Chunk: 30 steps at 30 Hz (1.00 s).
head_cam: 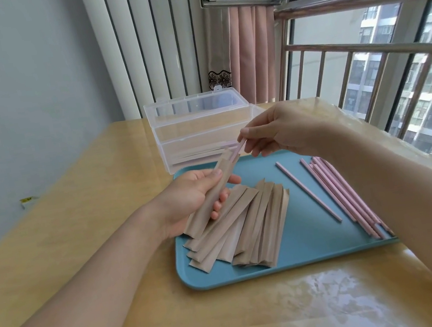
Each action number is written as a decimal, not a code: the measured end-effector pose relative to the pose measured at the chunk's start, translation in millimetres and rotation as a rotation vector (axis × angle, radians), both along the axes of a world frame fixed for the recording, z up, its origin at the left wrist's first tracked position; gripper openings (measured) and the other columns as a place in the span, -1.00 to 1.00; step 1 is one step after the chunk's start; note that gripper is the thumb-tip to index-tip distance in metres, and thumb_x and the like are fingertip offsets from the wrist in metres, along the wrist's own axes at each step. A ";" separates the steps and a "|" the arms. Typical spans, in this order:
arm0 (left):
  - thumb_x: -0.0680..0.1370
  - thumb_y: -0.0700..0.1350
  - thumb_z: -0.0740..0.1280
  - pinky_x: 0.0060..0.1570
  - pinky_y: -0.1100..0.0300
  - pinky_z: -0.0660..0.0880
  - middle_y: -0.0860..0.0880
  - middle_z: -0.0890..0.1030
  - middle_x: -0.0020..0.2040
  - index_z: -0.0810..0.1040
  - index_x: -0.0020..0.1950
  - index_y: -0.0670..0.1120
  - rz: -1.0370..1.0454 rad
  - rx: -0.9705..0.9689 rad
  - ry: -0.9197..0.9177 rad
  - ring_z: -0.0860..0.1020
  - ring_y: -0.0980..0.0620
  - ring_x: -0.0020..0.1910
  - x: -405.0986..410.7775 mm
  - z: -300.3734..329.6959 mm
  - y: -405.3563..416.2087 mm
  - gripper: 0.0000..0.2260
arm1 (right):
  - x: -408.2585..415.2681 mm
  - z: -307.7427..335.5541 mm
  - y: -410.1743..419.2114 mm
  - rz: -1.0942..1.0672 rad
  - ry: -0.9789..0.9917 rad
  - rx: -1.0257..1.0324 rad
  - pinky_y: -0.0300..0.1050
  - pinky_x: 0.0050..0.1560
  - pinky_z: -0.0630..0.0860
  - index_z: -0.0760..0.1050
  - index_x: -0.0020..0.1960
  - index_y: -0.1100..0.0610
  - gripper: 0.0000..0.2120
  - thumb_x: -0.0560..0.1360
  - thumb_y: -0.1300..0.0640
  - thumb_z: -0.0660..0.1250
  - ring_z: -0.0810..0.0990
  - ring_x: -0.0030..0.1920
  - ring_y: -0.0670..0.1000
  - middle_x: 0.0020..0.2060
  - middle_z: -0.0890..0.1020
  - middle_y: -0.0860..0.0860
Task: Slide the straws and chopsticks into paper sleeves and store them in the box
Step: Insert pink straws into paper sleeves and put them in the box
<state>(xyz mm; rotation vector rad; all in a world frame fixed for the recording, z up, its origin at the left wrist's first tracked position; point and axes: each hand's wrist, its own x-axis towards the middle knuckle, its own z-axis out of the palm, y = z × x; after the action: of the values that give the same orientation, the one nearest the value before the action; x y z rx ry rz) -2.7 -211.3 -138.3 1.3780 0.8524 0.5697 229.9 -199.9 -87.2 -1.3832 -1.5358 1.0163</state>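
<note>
Above the blue tray (303,259), the left hand (186,199) grips a brown paper sleeve (209,201) while the right hand (283,130) pinches a pink straw (237,151) entering its top; behind the tray stands the open clear box (204,134).

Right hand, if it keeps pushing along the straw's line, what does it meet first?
Likely the notched mouth of the paper sleeve held by the left hand; the right hand pinches the pink straw just above it.

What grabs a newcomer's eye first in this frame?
The two hands mid-frame: the left hand holds a brown paper sleeve while the right hand pinches a pink straw going into its mouth. Below them, a blue tray carries fanned sleeves and loose pink straws; the open clear box sits behind.
</note>
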 end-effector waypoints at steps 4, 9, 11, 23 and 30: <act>0.72 -0.03 0.14 -0.36 0.25 0.46 -0.01 0.49 -0.32 0.64 0.20 -0.16 -0.003 0.005 0.009 0.41 0.11 -0.39 0.5 1.1 -1.7 -0.66 | -1.8 -2.3 0.8 0.062 -0.107 0.020 -0.24 -0.30 0.57 0.68 0.05 0.31 -0.79 0.54 0.17 0.42 0.60 -0.35 -0.01 -0.27 0.68 0.15; 0.72 -0.04 0.14 -0.35 0.24 0.47 -0.01 0.50 -0.31 0.63 0.20 -0.17 -0.005 0.002 0.010 0.42 0.10 -0.38 0.0 1.5 -2.5 -0.67 | -3.3 -2.3 -0.2 0.127 -0.122 -0.036 -0.19 -0.33 0.51 0.69 0.05 0.25 -0.73 0.58 0.05 0.37 0.54 -0.37 0.00 -0.29 0.66 0.15; 0.72 -0.04 0.14 -0.34 0.22 0.49 -0.03 0.52 -0.30 0.63 0.20 -0.18 -0.002 0.008 0.001 0.44 0.08 -0.38 -0.3 1.6 -3.2 -0.67 | 1.2 -3.5 2.0 0.062 -0.180 -0.072 -0.19 -0.38 0.49 0.67 0.03 0.27 -0.60 0.61 -0.07 0.30 0.55 -0.37 0.04 -0.27 0.67 0.18; 0.68 -0.08 0.23 -0.26 0.21 0.64 -0.21 0.71 -0.06 0.64 0.15 -0.23 0.121 -0.066 -0.100 0.67 0.01 -0.26 0.5 2.0 -0.8 -0.72 | 28.9 -15.0 7.9 -0.119 -0.794 -0.429 -0.21 -0.49 0.35 0.59 -0.19 0.35 -0.71 0.56 0.13 0.40 0.41 -0.51 0.02 -0.42 0.62 0.13; 0.69 -0.10 0.22 -0.29 0.22 0.62 -0.20 0.71 -0.09 0.63 0.16 -0.26 0.124 -0.039 -0.072 0.66 0.02 -0.27 1.0 1.6 -2.4 -0.72 | 43.0 23.5 -4.4 -0.154 0.324 0.000 -0.31 -0.38 0.57 0.56 -0.06 0.36 -0.85 0.58 0.25 0.35 0.58 -0.44 -0.07 -0.38 0.60 0.11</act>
<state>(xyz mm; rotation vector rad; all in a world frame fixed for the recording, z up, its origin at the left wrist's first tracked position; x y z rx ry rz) -1.7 -213.7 -136.7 1.2677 0.8909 0.6905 272.9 -204.3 -63.7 -1.2453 -1.1743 1.0836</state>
